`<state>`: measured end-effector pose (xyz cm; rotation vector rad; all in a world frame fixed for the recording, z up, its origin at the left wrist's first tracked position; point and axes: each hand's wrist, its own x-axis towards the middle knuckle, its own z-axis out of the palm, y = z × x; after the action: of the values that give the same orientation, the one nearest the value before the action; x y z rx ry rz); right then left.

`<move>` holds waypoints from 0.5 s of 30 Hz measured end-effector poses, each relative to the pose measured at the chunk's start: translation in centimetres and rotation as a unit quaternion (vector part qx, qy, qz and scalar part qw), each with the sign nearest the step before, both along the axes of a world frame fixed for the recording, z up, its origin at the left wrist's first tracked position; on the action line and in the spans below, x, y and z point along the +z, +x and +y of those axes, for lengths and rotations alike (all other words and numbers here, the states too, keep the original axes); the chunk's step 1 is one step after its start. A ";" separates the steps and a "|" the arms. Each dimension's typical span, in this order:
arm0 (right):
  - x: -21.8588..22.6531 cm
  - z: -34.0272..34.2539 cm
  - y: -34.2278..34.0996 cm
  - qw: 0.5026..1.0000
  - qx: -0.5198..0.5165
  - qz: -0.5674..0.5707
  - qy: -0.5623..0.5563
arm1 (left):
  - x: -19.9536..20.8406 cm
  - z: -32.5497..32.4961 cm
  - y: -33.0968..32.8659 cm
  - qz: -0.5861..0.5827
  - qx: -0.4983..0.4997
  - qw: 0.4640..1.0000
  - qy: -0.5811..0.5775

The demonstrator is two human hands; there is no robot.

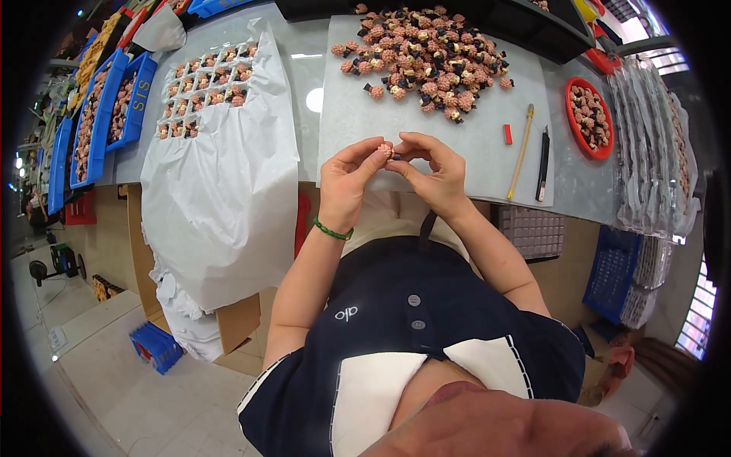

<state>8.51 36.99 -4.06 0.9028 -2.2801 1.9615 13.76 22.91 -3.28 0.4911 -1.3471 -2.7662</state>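
Note:
Between my two hands, just above the front edge of the table, is a small pink, bumpy figurine [386,150] with a dark part at its right side. My left hand [344,181] pinches its pink part with thumb and fingertips. The fingertips of my right hand [437,174] close on the dark part from the other side. Beyond the hands, a heap of similar pink, dark and cream figurines [434,65] covers the far part of a white sheet [346,107].
At left, a compartment tray [199,99] of figurines stands on white paper [221,183], beside blue bins [90,126]. To the right lie a red piece [508,135], a yellow stick [522,152] and a black pen-like tool [543,164]. Farther right are a red bowl [571,126] and stacked clear trays [643,152].

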 end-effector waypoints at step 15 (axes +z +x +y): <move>0.9 1.0 0.2 0.956 -0.023 -0.265 -0.127 | 0.4 1.7 0.0 0.042 0.009 0.997 -0.065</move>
<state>8.70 38.00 -3.21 0.3184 -2.1500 2.6463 13.74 24.63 -2.84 0.3731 -1.4829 -2.6309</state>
